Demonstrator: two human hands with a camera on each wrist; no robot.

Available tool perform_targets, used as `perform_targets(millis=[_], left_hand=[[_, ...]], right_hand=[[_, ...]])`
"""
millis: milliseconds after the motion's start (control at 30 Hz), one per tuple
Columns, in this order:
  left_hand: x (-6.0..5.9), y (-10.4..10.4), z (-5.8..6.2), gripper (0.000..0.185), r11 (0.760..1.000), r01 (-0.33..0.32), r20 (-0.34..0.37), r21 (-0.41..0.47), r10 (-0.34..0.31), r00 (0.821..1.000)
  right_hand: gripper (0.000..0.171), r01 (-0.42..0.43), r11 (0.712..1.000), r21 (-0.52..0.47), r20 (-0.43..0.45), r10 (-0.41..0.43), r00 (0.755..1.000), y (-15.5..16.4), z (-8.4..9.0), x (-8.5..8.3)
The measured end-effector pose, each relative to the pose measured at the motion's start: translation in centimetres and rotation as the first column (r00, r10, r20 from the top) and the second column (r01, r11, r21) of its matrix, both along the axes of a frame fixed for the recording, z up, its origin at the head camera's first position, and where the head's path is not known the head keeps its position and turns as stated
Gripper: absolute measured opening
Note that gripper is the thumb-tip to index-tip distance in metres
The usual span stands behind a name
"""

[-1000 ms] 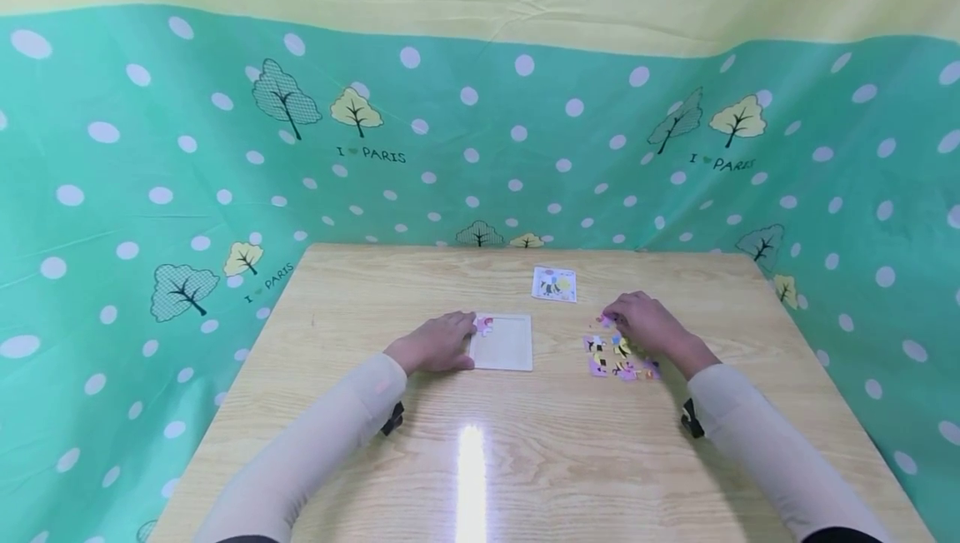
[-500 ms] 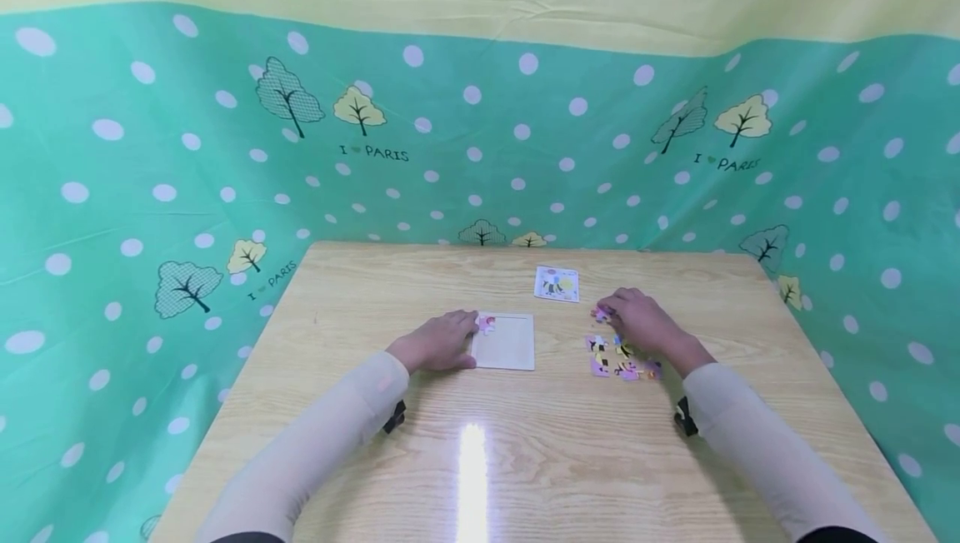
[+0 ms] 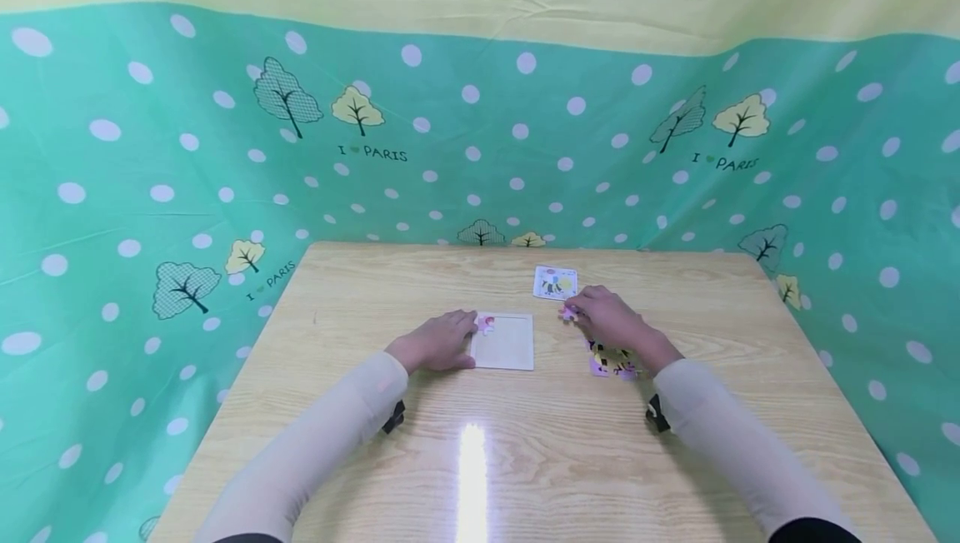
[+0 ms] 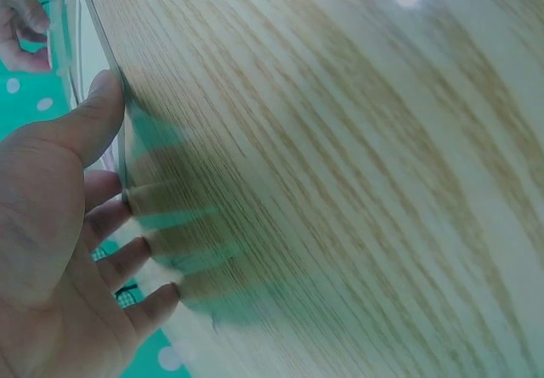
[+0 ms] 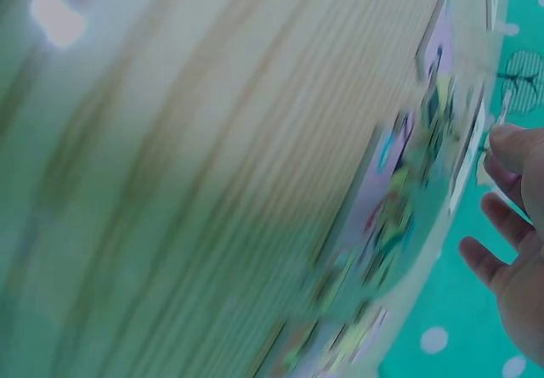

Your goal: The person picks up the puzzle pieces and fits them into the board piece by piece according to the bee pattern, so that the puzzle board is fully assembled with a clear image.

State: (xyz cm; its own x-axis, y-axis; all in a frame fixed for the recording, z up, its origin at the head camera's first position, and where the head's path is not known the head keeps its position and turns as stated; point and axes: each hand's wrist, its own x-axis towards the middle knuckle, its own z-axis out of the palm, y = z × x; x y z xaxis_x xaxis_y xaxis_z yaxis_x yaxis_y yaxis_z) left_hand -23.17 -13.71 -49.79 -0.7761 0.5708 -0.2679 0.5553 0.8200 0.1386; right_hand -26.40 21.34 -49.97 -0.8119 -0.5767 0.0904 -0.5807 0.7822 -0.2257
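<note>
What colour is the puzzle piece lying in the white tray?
The puzzle piece is mostly pink with some red, clearest in the head view.

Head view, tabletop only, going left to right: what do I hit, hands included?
Left hand → white square tray → picture card → right hand

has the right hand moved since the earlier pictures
Yes, to the left. In the head view, the right hand, pinching a pink puzzle piece, was farther right of the picture card; now it is by the card's near right corner.
</note>
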Motion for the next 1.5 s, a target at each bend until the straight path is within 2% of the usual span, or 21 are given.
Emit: perform_targets(millis=[267,533,767,1200,1500], left_hand=[[-0.1,-0.1,0.0,0.076,1.000,-0.003,0.001,0.031,0.003,1.000],[-0.1,-0.1,-0.1,0.075,0.999,-0.007,0.008,0.048,0.006,1.000],[0.0,0.0,-0.1,0.076,1.000,-0.006,0.014,0.010,0.006,1.000],[0.0,-0.1,0.3,0.078,1.000,-0.007,0.017,0.005,0.007,1.000],[0.0,-0.1,0.1,0.079,1.000,-0.001,0.004,0.015,0.001,1.000]], right_hand=[[0.034,-0.041,0.999,-0.008,0.021,0.041,0.999,-2.8,0.4,0.4],[0.032,-0.066,0.998,0.004,0.012,0.066,0.998,-5.4,0.0,0.3],[0.032,-0.100,0.995,0.013,0.027,0.100,0.995,-7.4,0.0,0.2],[0.034,-0.129,0.992,0.009,0.070,0.128,0.989,-9.9,-0.5,-0.2],[0.035,-0.114,0.993,0.034,0.076,0.111,0.991,-10.8,-1.1,-0.3]])
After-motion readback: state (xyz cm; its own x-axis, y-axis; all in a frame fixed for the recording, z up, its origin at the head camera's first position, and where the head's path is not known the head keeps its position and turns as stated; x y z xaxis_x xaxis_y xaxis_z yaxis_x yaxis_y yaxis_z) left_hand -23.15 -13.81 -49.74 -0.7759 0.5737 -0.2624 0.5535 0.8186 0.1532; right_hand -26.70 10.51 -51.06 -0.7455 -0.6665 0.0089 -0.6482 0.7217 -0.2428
